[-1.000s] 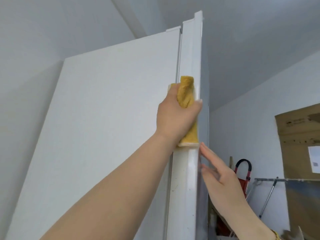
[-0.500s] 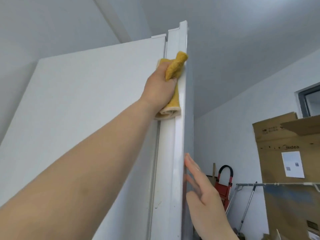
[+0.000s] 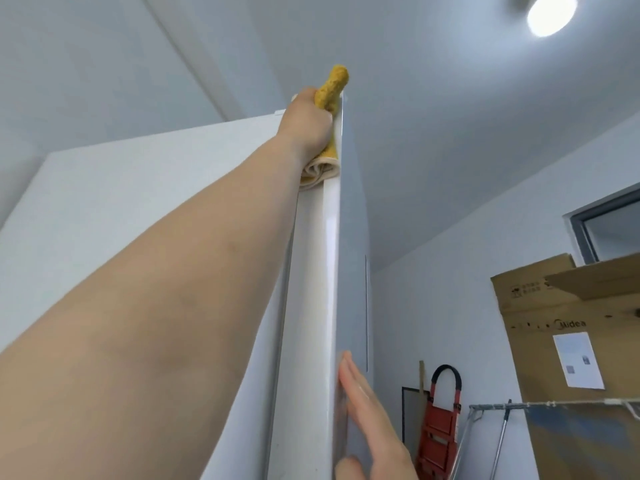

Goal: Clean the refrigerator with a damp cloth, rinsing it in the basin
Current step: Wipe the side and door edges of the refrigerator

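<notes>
Looking steeply upward along a tall white refrigerator, whose plain side panel fills the left of the view and whose door edge runs up the centre. Walls and ceiling are pale grey-white; a round ceiling light is lit at the upper right, and a dark-framed window sits high on the right wall.

Left hand: raised at the top corner of the door, fingers curled around a bunched yellow cloth. One end of the cloth stands above the door's top; the lower end, rolled and showing a pale underside, is pressed against the door edge below the hand.

Right hand: low in view, fingers straight and together, laid flat against the door's front face just beside the edge; it holds nothing.

Containers: one large brown cardboard box stands against the right wall, top flap folded outward. Contents cannot be seen.

Markings: the box carries the printed word Midea and small handling symbols near its upper left, too small to read. A white paper sheet is stuck on its face, bearing two small square codes; text illegible.

Also on the right: a red folding frame with a black looped handle, and a grey metal rack in front of the box
</notes>
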`<action>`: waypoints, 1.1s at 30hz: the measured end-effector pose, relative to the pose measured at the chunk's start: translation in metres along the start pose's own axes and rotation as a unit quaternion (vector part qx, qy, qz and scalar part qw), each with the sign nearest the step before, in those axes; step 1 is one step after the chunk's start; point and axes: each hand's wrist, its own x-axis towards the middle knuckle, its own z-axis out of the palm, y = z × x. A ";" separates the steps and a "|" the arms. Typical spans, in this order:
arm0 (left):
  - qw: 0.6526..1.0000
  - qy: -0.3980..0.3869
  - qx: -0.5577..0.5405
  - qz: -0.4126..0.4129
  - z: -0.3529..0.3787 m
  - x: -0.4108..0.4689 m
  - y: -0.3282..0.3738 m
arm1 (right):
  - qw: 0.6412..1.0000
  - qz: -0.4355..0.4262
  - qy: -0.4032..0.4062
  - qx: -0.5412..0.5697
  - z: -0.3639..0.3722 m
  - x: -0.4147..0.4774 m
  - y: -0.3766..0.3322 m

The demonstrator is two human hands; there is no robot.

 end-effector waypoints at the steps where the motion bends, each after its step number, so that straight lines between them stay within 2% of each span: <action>1: 1.000 0.005 -0.001 0.003 -0.003 -0.002 0.000 | 0.998 -0.005 -0.056 0.013 -0.004 0.002 0.001; 2: 1.000 0.005 0.003 0.004 -0.006 -0.007 -0.005 | 0.992 -0.025 -0.127 0.002 -0.008 0.000 0.006; 3: 1.000 0.003 0.004 0.010 -0.009 -0.011 -0.009 | 0.966 -0.019 -0.259 0.005 -0.018 -0.002 0.000; 5: 1.000 -0.011 -0.006 0.021 -0.013 -0.024 -0.022 | 0.939 0.004 -0.344 0.011 -0.042 0.000 0.009; 10: 0.998 -0.025 0.043 0.034 -0.015 -0.028 -0.019 | 0.937 0.026 -0.349 0.023 -0.042 0.001 0.006; 15: 0.999 0.009 0.040 0.021 -0.004 -0.054 -0.021 | 0.940 0.035 -0.335 0.052 -0.043 0.000 0.007; 19: 0.996 -0.045 0.046 0.062 -0.017 -0.095 -0.048 | 0.948 0.021 -0.308 0.080 -0.041 -0.003 0.008; 22: 0.994 -0.063 0.068 0.056 -0.024 -0.078 -0.039 | 0.948 0.029 -0.303 0.095 -0.039 -0.005 0.007; 26: 0.997 -0.038 0.054 0.032 -0.015 -0.066 -0.028 | 0.946 0.028 -0.305 0.103 -0.040 -0.004 0.012; 29: 0.999 -0.013 0.033 0.031 -0.012 -0.103 -0.037 | 0.943 0.021 -0.312 0.112 -0.040 -0.004 0.016; 33: 0.998 -0.035 0.036 0.041 -0.018 -0.145 -0.059 | 0.945 0.029 -0.302 0.119 -0.034 -0.007 0.017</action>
